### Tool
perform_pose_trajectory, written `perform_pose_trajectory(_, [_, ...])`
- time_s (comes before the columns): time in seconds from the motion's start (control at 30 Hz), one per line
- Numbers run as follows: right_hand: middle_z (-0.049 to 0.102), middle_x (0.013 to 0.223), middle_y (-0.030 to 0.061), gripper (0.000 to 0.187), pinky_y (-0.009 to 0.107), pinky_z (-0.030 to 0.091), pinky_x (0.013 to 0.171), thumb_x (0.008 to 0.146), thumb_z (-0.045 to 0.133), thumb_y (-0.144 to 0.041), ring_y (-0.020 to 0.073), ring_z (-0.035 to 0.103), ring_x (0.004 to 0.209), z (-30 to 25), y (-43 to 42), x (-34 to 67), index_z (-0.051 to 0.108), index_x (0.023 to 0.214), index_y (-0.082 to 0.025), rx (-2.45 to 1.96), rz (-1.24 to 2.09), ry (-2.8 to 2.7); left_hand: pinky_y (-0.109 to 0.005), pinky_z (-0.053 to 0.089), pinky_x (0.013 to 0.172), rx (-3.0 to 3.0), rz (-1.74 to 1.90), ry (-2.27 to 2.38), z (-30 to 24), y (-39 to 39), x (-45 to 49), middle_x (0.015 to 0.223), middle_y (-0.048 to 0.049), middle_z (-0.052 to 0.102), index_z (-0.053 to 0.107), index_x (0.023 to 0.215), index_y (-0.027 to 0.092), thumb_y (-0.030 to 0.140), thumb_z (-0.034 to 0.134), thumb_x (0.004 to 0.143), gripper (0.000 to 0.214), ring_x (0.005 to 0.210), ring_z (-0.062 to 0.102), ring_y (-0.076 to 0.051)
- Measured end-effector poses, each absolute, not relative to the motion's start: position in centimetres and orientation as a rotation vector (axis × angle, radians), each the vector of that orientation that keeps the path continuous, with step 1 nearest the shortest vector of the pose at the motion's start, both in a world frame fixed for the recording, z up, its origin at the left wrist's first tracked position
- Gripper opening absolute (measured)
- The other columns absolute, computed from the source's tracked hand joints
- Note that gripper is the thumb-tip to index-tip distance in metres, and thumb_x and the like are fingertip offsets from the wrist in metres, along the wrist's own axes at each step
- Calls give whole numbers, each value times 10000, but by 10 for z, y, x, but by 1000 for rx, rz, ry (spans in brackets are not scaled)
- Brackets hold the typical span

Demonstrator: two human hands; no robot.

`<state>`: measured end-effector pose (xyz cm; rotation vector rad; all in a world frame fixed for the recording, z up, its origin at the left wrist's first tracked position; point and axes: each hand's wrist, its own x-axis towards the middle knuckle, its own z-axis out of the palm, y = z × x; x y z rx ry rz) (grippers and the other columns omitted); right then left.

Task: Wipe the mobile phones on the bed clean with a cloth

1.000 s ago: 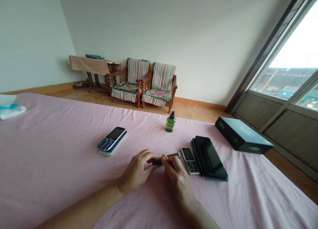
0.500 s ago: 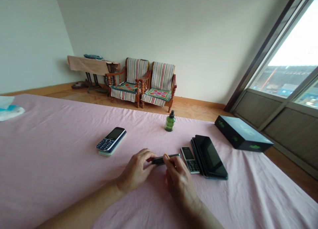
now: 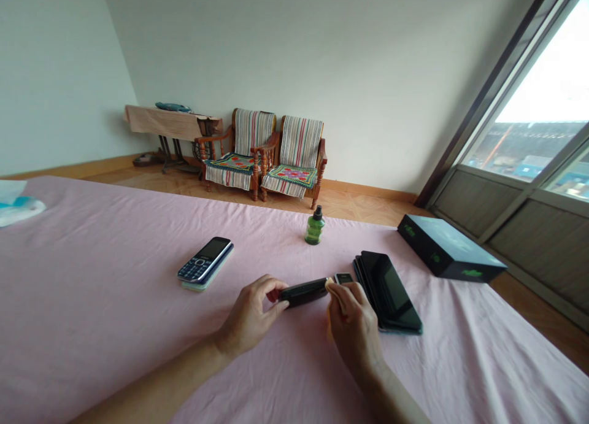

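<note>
My left hand (image 3: 255, 307) grips one end of a dark mobile phone (image 3: 304, 293), held tilted a little above the pink cloth. My right hand (image 3: 354, 323) is closed on a yellowish cloth (image 3: 335, 292), which touches the phone's right end. Partly hidden behind that hand lies a small keypad phone (image 3: 343, 278). Right of it is a stack of dark flat devices (image 3: 391, 292), with a black screen on top. To the left, a dark blue keypad phone (image 3: 205, 261) rests on another flat pale device (image 3: 202, 284).
A green spray bottle (image 3: 315, 226) stands upright beyond my hands. At the right edge of the pink sheet (image 3: 115, 277) sits a black box (image 3: 451, 246). A white and blue packet (image 3: 21, 206) lies far left. Two wooden chairs (image 3: 294, 157) stand by the wall.
My right hand has slid to the right along the phone with the cloth, now covering most of the small keypad phone. The held phone shows more of its dark broad side.
</note>
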<state>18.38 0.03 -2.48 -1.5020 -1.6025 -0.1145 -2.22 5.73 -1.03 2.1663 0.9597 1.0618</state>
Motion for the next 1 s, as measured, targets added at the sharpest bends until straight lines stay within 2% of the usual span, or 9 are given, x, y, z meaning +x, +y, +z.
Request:
perform_pose_trajectory(0.17, [587,880,64,310,243,506,659,897,406,-116,151,608,762,-26,1,182,660,1064,-174,-1459,-67,-1632,-263,452,701,2169,1053,946,-10,57,-22,829,-7,614,623,903,182,70,597,771,175,753,568,-158])
perform_pose_trajectory(0.37, [585,881,65,295,264,505,720,899,402,-96,159,601,788,-29,2,173,648,1036,-180,-1392,-75,-1692,-257,443,704,2165,1045,933,-7,56,-22,822,-7,613,630,895,176,75,597,783,154,754,563,-157])
perform_pose_trajectory(0.53, [591,851,60,292,265,493,709,894,399,-68,159,583,764,-30,2,164,633,1036,-174,-1322,-50,-1749,-252,439,702,2164,1032,932,-5,56,-21,824,-7,616,635,894,174,84,597,787,145,756,560,-156])
perform_pose_trajectory(1.0, [577,889,70,256,291,478,732,871,430,-64,173,568,781,-26,6,187,647,957,-169,-1403,-50,-1688,-258,442,713,2163,1028,932,-7,58,-22,830,-10,614,629,879,175,62,588,763,166,763,560,-157])
